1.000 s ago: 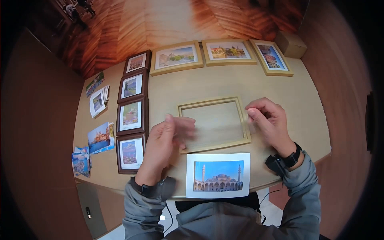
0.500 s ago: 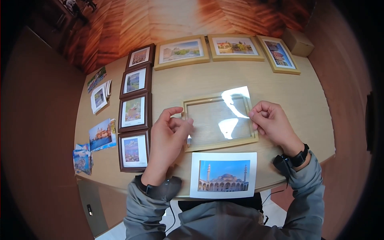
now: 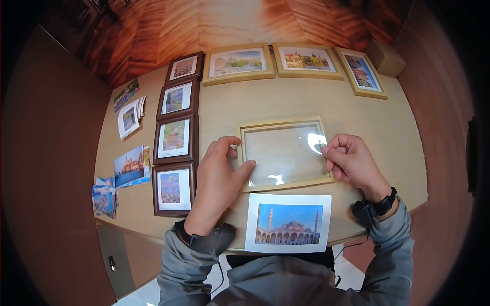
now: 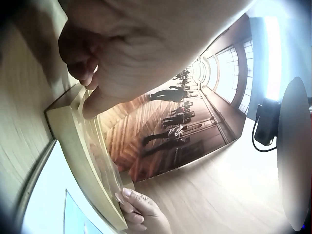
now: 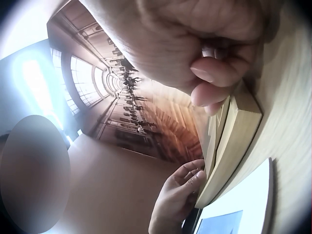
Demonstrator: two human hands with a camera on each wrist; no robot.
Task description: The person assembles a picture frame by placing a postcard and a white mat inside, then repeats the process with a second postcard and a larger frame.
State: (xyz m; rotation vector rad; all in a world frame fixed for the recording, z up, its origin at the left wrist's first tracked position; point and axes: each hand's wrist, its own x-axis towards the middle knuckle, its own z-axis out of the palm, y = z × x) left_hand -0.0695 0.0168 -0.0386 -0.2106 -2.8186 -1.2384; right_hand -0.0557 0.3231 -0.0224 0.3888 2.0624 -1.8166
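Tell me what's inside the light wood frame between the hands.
A clear sheet across the opening; tabletop shows through, no picture. Left hand and right hand hide parts of the frame's sides.

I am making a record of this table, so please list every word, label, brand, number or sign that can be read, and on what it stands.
No text is readable in any view.
Lowest brown-framed print in the head view: tiny line on its white border, too small.
Brown-framed print above it: the same, too small.
Loose white-bordered print: dark mark under its picture, too small.
Mosque print, light wooden frame: no lettering visible.
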